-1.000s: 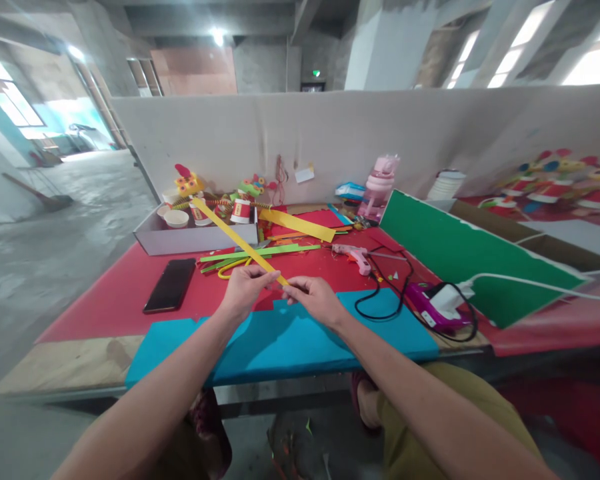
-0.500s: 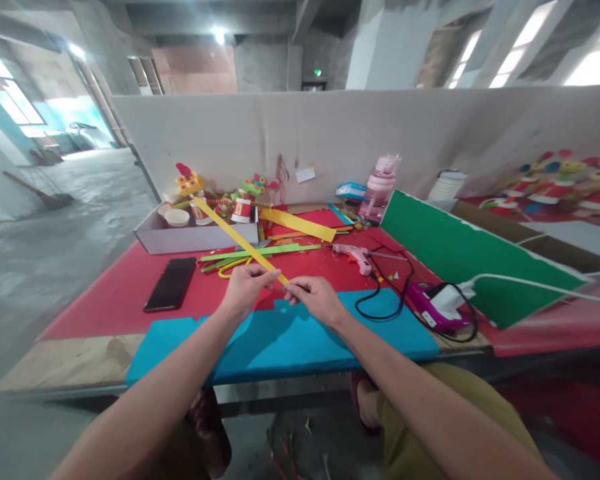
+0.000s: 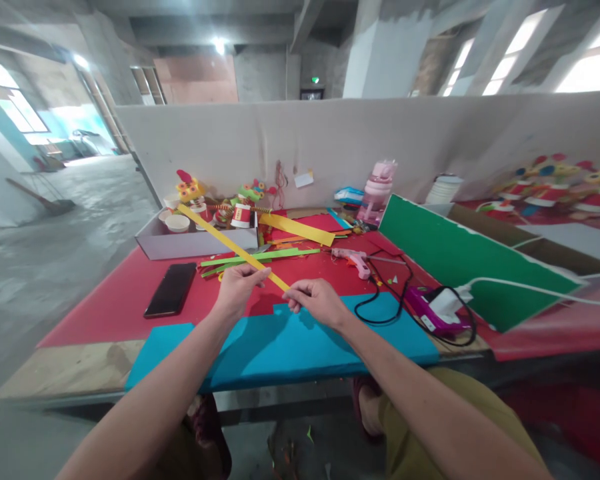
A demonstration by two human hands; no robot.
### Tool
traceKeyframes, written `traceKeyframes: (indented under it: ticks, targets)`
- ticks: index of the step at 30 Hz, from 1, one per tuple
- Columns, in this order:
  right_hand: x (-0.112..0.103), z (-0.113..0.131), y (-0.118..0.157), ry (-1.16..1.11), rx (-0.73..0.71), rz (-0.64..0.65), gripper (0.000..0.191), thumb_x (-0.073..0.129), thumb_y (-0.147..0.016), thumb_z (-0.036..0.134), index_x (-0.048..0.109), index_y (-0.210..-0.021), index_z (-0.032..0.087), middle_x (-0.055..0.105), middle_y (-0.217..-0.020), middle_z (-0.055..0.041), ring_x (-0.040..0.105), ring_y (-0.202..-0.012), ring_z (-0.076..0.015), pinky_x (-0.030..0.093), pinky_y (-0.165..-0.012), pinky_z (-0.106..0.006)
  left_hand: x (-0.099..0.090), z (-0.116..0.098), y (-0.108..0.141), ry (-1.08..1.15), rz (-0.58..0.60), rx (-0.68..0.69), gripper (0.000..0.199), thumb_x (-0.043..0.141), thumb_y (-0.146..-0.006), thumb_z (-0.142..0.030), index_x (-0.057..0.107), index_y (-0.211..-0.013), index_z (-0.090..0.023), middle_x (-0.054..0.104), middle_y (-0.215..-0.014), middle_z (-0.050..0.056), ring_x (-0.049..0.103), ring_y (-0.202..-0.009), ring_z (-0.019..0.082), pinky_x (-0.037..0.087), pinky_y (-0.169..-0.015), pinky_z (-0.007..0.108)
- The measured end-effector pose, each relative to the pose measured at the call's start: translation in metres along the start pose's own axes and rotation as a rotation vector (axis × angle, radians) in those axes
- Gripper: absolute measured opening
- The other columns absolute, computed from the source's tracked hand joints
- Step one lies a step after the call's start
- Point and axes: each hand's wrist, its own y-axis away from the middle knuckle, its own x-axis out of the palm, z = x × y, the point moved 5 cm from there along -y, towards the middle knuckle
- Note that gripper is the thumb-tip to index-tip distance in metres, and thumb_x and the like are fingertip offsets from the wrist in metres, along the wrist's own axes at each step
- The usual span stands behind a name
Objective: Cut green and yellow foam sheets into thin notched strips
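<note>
A long narrow yellow strip (image 3: 225,241) slants from the upper left down to my hands, above the red table covering. My right hand (image 3: 313,300) pinches its lower right end between thumb and fingers. Further up the strip, my left hand (image 3: 240,285) is closed on it with thumb and fingertips. Both hands are over the near edge of the red covering and the blue sheet (image 3: 290,347). Behind them lie green strips (image 3: 285,253) and a wider yellow piece (image 3: 300,229).
A black phone (image 3: 171,289) lies left, below a white box (image 3: 205,244) holding cups and toy figures. To the right are a pink glue gun (image 3: 355,261) with its cable, a purple power strip (image 3: 430,312) and a green panel (image 3: 465,260).
My left hand has slid a little up and left along the strip, away from my right hand, so more strip shows between them. The view has tilted slightly.
</note>
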Motion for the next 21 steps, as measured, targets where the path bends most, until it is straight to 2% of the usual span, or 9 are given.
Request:
traceKeyframes:
  ticks: [4,6,9,12,16,18,21]
  targets:
    - [-0.013,0.001,0.003,-0.042,0.102,0.168,0.041,0.069,-0.071,0.052,0.069,-0.075,0.012,0.065,-0.063,-0.003,0.059,-0.055,-0.0104,0.047,-0.055,-0.022,-0.017,-0.006,-0.009,0.101,-0.013,-0.021,0.028,0.081,-0.057,-0.035,0.065,-0.057,-0.012,0.059,-0.052,0.001,0.05,-0.051,0.009,0.039,-0.054,0.022]
    - [-0.024,0.001,0.002,-0.089,0.109,0.121,0.046,0.066,-0.073,0.057,0.069,-0.079,0.012,0.066,-0.067,-0.0041,0.059,-0.056,-0.0102,0.048,-0.056,-0.022,-0.023,-0.009,-0.012,0.152,0.009,-0.048,0.029,0.082,-0.055,-0.035,0.064,-0.056,-0.012,0.059,-0.053,0.001,0.051,-0.052,0.009,0.04,-0.055,0.022]
    - [-0.03,0.0,0.0,-0.159,0.099,-0.027,0.05,0.057,-0.08,0.06,0.068,-0.083,0.011,0.067,-0.073,-0.0066,0.059,-0.057,-0.0099,0.048,-0.057,-0.022,-0.022,-0.013,-0.011,0.187,0.051,-0.071,0.029,0.082,-0.054,-0.034,0.064,-0.055,-0.012,0.058,-0.052,0.001,0.052,-0.053,0.009,0.041,-0.056,0.022]
    - [-0.017,0.0,-0.003,-0.159,0.07,-0.08,0.046,0.056,-0.082,0.056,0.069,-0.089,0.012,0.069,-0.08,-0.0075,0.062,-0.063,-0.0119,0.049,-0.06,-0.024,-0.01,-0.013,-0.004,0.162,0.082,-0.075,0.029,0.082,-0.055,-0.035,0.064,-0.055,-0.012,0.058,-0.051,0.001,0.051,-0.051,0.009,0.041,-0.054,0.022]
    - [0.008,0.007,0.0,-0.097,-0.044,-0.048,0.041,0.065,-0.076,0.05,0.069,-0.098,0.015,0.07,-0.085,-0.0047,0.064,-0.071,-0.0157,0.051,-0.067,-0.027,0.016,-0.008,0.01,0.083,0.145,-0.068,0.027,0.081,-0.057,-0.035,0.067,-0.057,-0.012,0.06,-0.051,0.001,0.05,-0.05,0.009,0.04,-0.051,0.022]
    - [0.01,0.008,0.007,0.0,-0.084,-0.099,0.036,0.068,-0.073,0.046,0.07,-0.093,0.015,0.07,-0.079,-0.0033,0.063,-0.07,-0.0165,0.05,-0.065,-0.026,0.027,-0.004,0.018,0.054,0.154,-0.055,0.026,0.08,-0.058,-0.036,0.067,-0.056,-0.013,0.06,-0.051,0.001,0.05,-0.049,0.009,0.039,-0.05,0.021]
    - [0.005,0.005,0.02,0.121,-0.07,-0.22,0.028,0.064,-0.077,0.043,0.069,-0.079,0.016,0.067,-0.068,-0.002,0.062,-0.063,-0.0159,0.048,-0.058,-0.025,0.037,0.001,0.028,0.026,0.13,-0.062,0.028,0.078,-0.061,-0.038,0.066,-0.056,-0.013,0.06,-0.05,0.001,0.049,-0.046,0.009,0.037,-0.047,0.022]
